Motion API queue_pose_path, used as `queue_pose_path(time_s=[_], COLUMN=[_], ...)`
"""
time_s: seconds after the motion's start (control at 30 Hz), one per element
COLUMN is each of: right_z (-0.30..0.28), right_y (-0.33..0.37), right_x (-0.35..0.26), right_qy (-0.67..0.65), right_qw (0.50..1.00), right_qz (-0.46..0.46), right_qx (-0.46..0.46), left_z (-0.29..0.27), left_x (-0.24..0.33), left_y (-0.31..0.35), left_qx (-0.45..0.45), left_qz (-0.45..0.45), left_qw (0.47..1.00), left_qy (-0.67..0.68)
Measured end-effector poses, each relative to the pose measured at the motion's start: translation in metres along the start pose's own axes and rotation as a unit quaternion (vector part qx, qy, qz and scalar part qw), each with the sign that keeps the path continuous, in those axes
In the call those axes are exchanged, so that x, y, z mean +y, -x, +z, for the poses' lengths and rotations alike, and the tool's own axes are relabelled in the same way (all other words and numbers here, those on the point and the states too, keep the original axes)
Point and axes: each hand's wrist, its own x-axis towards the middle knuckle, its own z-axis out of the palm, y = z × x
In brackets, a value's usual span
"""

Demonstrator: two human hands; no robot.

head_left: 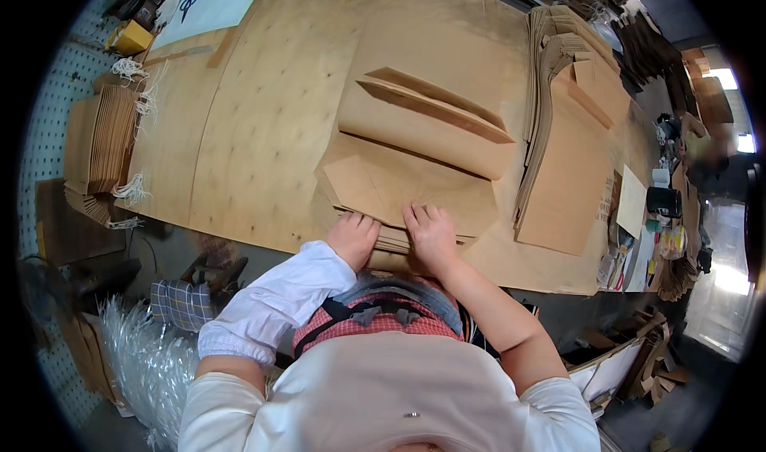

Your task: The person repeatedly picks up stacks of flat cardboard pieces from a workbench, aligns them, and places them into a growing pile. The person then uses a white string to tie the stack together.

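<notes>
At the upper left of the frame, a yellow box (129, 37) is sitting with its contents not showing. Below it, a brown bundle (100, 137) is trailing white cords. Near the lower centre, your left hand (353, 238) is resting at the paper's near edge, fingers bending close together. The brown paper (415, 182) is lying in folded layers mid-frame — probably light, fairly stiff and quick to crease, so its near corners are likely offering the safest hold. Your right hand (433, 232) is lying on that edge, fingers slightly apart; you cannot tell whether either hand is pinching. At right, a stack (562, 185) is spreading — beyond it, a dark cup-like thing (664, 202) is hiding its inside.
</notes>
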Motion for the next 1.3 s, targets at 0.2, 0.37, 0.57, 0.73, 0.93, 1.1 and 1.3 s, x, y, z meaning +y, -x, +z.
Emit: queue_pose_path(time_s=[0.2, 0.37, 0.57, 0.73, 0.93, 1.1, 1.3], right_z=[0.0, -0.021, -0.004, -0.009, -0.015, 0.0, 0.005], right_y=[0.008, -0.058, -0.104, 0.006, -0.06, -0.14, 0.021], right_x=[-0.004, 0.03, 0.109, 0.023, 0.064, 0.154, 0.046], right_qy=[-0.04, -0.083, 0.042, -0.048, -0.069, 0.04, -0.093], right_qw=[0.999, 0.986, 0.988, 0.995, 0.992, 0.98, 0.995], right_qz=[0.003, 0.03, 0.103, 0.006, 0.078, 0.186, -0.022], right_qx=[-0.037, 0.143, 0.109, 0.082, 0.069, -0.063, 0.04], left_z=[-0.018, 0.027, 0.021, 0.009, 0.028, 0.013, -0.01], left_x=[0.031, 0.004, 0.007, 0.027, 0.017, 0.023, 0.038], left_y=[-0.011, -0.012, -0.019, -0.021, -0.013, -0.025, -0.043], left_qx=[0.082, -0.025, -0.026, -0.008, -0.048, -0.062, -0.037], left_qz=[0.047, 0.012, 0.01, 0.066, 0.032, 0.032, 0.013], left_qw=[0.994, 0.999, 0.999, 0.996, 0.996, 0.996, 0.999], left_qy=[-0.05, -0.043, -0.039, 0.066, -0.073, -0.061, 0.024])
